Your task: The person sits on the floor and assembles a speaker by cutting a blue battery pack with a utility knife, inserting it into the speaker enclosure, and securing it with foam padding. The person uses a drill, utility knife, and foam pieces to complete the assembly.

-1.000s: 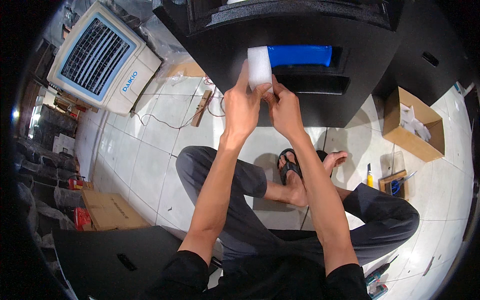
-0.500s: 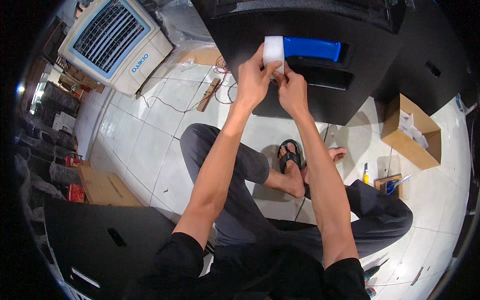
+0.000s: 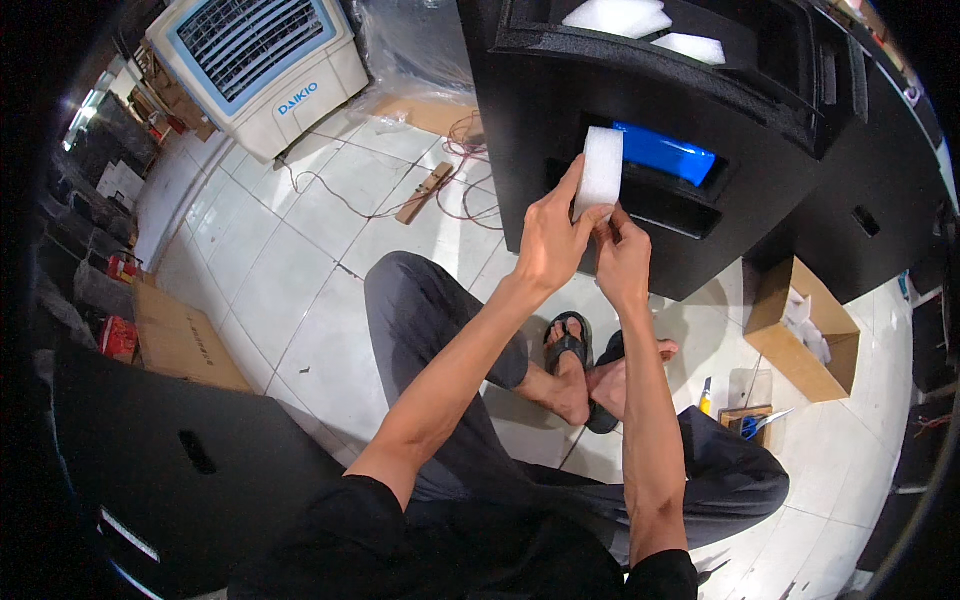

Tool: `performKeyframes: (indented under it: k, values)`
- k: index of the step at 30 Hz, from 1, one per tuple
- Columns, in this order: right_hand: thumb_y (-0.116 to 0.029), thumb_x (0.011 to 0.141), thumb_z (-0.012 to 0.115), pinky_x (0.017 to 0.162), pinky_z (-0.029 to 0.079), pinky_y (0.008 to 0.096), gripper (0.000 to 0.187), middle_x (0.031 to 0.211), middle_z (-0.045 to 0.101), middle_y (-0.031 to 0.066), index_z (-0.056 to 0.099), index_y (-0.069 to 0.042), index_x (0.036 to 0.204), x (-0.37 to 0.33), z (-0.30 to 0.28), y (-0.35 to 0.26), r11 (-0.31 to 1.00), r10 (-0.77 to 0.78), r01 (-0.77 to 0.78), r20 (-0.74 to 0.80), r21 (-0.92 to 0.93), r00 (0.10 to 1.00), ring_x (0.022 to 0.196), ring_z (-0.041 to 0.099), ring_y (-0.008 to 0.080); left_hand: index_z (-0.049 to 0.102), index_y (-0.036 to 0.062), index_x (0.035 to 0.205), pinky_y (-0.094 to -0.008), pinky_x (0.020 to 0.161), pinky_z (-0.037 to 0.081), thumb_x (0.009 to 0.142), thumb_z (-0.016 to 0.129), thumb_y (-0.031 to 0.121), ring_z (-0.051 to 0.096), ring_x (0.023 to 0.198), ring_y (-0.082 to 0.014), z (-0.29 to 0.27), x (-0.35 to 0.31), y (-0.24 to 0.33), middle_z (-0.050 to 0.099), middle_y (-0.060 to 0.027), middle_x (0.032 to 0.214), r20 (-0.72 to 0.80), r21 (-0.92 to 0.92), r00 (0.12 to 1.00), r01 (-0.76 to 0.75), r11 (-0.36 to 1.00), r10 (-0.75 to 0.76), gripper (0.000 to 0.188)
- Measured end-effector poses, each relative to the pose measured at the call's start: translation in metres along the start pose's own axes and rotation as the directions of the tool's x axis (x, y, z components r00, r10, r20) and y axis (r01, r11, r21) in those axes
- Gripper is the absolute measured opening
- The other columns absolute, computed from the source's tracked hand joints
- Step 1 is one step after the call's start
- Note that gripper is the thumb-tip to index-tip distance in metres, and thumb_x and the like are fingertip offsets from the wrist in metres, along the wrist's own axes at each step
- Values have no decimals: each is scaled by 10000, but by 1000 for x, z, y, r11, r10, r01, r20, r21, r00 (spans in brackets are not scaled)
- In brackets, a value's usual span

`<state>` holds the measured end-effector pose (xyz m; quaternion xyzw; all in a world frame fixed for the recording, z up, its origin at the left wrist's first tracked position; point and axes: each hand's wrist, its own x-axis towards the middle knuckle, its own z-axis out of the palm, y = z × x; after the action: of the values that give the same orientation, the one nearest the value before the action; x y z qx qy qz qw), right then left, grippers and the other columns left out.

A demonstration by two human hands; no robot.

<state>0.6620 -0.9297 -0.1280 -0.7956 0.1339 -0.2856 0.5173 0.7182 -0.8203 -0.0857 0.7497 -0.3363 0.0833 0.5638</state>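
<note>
A white foam strip stands on edge in front of the left end of a shiny blue block. That block sits in the upper of two slots in a black cabinet. My left hand is closed on the foam's lower left side, thumb across its bottom. At the foam's lower right corner, my right hand pinches with thumb and fingers. Part of the foam and the block's left end are hidden.
White foam pieces lie in the cabinet's upper recess. To the right, an open cardboard box holds more foam. A yellow cutter and blue-handled scissors lie near my knee. A wooden strip and wires are left; an air cooler stands behind.
The view has tilted, bringing the foam pieces in the upper recess into sight. Both hands still hold the foam strip, which stays by the blue block's left end and looks slightly more tilted.
</note>
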Motion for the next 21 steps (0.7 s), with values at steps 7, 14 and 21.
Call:
performKeyframes:
  k: [7, 14, 21]
  values:
    - [-129, 987, 551, 726, 485, 300, 273, 874, 698, 118, 625, 67, 1162, 26, 8, 11, 998, -44, 42, -38, -36, 998, 790, 528, 93, 440, -48, 1381, -413, 727, 513, 875, 681, 144, 674, 825, -422, 3, 22, -18, 634, -323, 947, -5, -29, 1000, -8, 1000, 8, 593]
    - [-13, 930, 565, 778, 513, 310, 342, 1141, 659, 266, 569, 90, 1256, 30, 18, 17, 997, -12, 19, -95, 76, 995, 931, 676, 178, 461, -33, 1369, -392, 682, 523, 888, 669, 139, 688, 778, -387, 2, 30, -25, 632, -313, 916, -12, -75, 999, -47, 996, 46, 551]
    - [19, 960, 503, 806, 498, 276, 216, 940, 708, 129, 641, 102, 1104, 47, 19, 0, 999, 13, -9, -109, 31, 994, 891, 624, 108, 592, -20, 1246, -356, 623, 531, 854, 702, 138, 706, 695, -315, 9, 48, -29, 666, -262, 841, -123, -124, 992, -45, 991, 29, 437]
